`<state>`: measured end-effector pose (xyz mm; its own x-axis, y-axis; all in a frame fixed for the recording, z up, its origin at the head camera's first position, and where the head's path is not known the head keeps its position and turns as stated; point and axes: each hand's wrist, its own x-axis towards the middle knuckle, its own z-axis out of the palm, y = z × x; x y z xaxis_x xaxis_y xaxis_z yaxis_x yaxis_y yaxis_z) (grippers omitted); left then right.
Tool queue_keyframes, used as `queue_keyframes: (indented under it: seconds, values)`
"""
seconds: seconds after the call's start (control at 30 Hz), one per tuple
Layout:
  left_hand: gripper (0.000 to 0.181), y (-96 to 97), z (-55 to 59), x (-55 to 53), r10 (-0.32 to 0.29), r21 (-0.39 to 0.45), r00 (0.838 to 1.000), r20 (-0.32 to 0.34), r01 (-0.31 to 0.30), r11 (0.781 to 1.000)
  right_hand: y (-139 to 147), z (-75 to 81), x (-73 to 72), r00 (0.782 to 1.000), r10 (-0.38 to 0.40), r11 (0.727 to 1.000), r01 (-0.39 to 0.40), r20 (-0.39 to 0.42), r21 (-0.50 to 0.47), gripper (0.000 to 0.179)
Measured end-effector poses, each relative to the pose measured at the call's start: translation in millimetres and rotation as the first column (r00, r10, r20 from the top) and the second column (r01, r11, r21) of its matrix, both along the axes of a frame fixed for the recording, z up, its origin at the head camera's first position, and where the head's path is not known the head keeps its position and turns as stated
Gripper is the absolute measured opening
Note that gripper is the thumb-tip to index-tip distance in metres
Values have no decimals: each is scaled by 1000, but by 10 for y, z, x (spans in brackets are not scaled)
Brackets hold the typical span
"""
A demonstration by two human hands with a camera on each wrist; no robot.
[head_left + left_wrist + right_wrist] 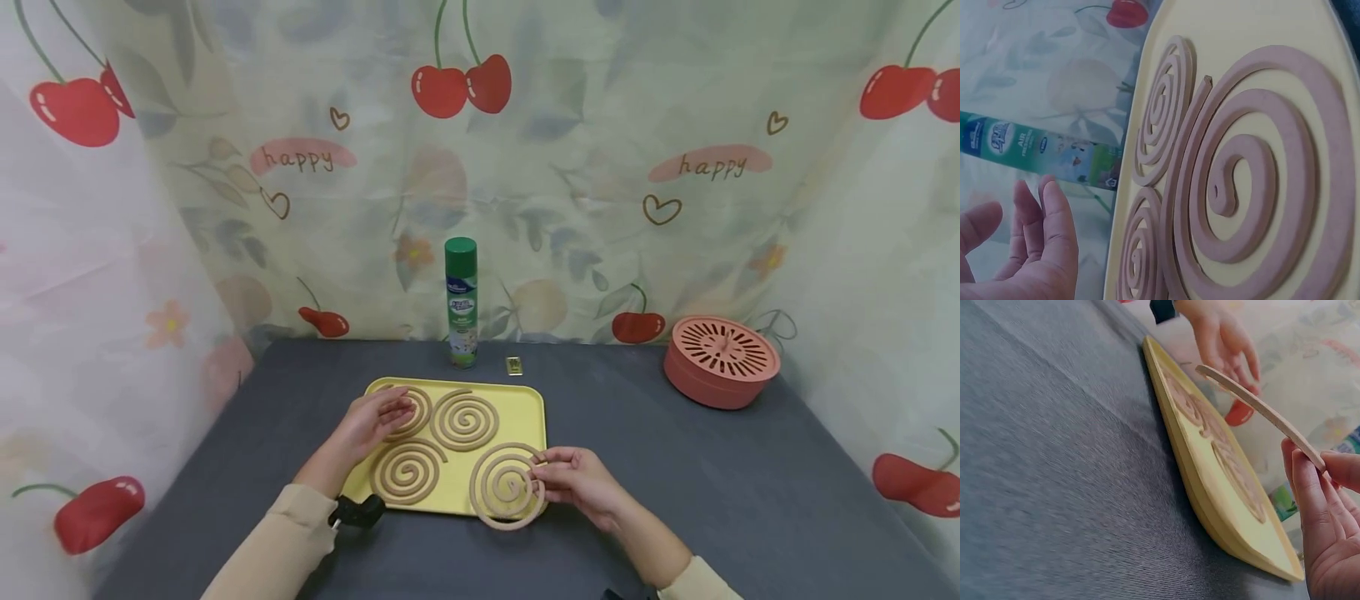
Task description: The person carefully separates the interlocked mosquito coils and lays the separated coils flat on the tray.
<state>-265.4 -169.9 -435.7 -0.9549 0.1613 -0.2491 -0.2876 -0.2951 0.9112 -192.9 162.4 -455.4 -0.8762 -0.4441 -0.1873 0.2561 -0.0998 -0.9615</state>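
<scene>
My right hand (576, 483) pinches a brown mosquito coil (491, 508) by its right edge, above the front right corner of the yellow tray (528, 408). In the right wrist view this coil (1260, 407) appears edge-on, raised off the tray, between thumb and fingers. Above the tray's left side hovers my left hand (369, 423), fingers loosely bent and holding nothing, as the left wrist view also shows. Three more coils lie flat on the tray: one at back centre (465, 419), one at front left (407, 472), and one at back left (422, 408), partly hidden by the left hand.
Behind the tray stands a green air freshener can (462, 304). A small gold-coloured packet (513, 366) lies to its right. At the back right is a round pink box (720, 362) with a slotted lid. Patterned curtains (555, 167) enclose the dark tabletop (622, 417).
</scene>
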Motion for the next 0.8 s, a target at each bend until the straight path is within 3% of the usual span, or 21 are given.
queue_keyframes:
  seconds: [0.37,0.57,0.8]
  values:
    - [13,-39,102,134,-5,62,1000,-11,6,998,-81,-89,-214,1000,-19,999,19,4,30,30]
    - [18,-45,130,189,-9,93,1000,-8,10,996,-133,-125,-249,1000,-25,999,24,14,40,31]
    - [25,-61,162,275,-20,176,999,-48,28,984,-175,-126,-256,999,-45,995,44,15,86,34]
